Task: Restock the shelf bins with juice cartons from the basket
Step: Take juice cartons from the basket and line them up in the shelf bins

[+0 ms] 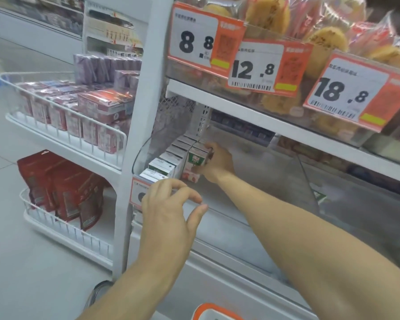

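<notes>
Here, the juice carton (pixel 192 166) stands upright in the shelf bin (pixel 310 181), beside a carton row (pixel 169 158), gripped by the right hand (pixel 214 163). The left hand (pixel 169 211), fingers relaxed, apparently holds nothing, near the price tag (pixel 138 192).

Price tags (pixel 259 65) read 8.8, 12.8, 18.8; carton (pixel 192 160) "100%".

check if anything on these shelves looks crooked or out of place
Only the price tags on the upper shelf stand out: they hang tilted and overlap. The juice cartons sit in neat rows; the right hand grips one carton upright.
</notes>
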A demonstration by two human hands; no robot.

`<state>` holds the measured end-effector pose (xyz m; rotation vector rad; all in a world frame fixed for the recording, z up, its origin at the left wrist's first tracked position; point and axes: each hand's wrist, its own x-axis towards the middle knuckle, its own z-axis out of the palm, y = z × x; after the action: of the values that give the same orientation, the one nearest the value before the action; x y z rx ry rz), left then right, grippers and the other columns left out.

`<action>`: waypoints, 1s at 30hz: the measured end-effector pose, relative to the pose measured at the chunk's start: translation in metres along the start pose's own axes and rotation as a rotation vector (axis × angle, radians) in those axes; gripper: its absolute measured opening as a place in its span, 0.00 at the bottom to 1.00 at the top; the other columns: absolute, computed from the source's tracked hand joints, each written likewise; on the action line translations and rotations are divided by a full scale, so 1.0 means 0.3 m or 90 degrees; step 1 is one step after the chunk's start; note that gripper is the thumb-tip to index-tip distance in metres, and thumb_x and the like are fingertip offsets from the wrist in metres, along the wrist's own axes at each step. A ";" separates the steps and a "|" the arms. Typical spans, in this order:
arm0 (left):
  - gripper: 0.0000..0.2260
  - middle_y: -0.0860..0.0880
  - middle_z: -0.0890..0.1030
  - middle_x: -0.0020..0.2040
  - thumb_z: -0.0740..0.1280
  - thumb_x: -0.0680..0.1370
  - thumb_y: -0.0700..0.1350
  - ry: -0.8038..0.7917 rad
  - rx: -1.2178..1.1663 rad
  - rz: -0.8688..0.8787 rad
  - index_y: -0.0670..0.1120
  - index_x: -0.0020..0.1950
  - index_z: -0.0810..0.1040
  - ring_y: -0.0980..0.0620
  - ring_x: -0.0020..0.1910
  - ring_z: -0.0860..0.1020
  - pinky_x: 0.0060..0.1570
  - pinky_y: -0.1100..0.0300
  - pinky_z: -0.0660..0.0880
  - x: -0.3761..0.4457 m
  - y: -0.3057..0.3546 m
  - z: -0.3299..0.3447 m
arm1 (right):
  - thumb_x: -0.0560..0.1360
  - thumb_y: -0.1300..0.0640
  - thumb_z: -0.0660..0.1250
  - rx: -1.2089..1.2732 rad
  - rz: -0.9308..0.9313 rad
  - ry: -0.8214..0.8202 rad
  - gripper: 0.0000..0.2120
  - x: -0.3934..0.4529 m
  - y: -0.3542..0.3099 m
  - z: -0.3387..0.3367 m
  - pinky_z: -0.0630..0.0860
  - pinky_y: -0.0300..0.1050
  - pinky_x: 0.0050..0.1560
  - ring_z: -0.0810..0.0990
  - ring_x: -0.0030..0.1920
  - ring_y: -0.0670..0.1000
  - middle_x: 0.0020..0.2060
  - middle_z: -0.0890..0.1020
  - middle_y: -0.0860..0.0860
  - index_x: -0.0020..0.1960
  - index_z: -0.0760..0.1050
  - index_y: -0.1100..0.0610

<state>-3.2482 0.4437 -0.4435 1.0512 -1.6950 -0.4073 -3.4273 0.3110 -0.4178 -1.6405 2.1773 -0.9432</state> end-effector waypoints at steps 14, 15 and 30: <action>0.04 0.45 0.77 0.57 0.73 0.75 0.42 -0.072 0.104 -0.045 0.46 0.49 0.81 0.42 0.64 0.70 0.67 0.50 0.63 -0.038 0.184 0.008 | 0.72 0.47 0.76 0.167 -0.040 0.092 0.12 -0.808 -0.087 -0.490 0.74 0.33 0.37 0.79 0.35 0.41 0.34 0.85 0.47 0.40 0.84 0.57; 0.04 0.45 0.78 0.56 0.72 0.75 0.42 -0.069 0.113 0.009 0.46 0.48 0.82 0.42 0.63 0.71 0.66 0.48 0.65 -0.055 0.232 0.009 | 0.73 0.49 0.76 0.189 -0.031 0.087 0.12 -0.886 -0.054 -0.518 0.73 0.34 0.36 0.77 0.32 0.41 0.32 0.83 0.48 0.40 0.84 0.59; 0.17 0.53 0.79 0.51 0.72 0.76 0.53 -1.073 0.278 0.005 0.46 0.61 0.80 0.51 0.50 0.77 0.52 0.58 0.74 -0.792 0.340 0.210 | 0.71 0.49 0.77 0.105 0.308 -0.398 0.10 -1.546 0.856 -0.345 0.79 0.41 0.37 0.81 0.37 0.48 0.38 0.82 0.47 0.46 0.83 0.54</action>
<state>-3.3350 0.6770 -0.5378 0.9780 -3.3682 -1.1382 -3.5270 0.8160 -0.5818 -1.0576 1.8556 -0.3838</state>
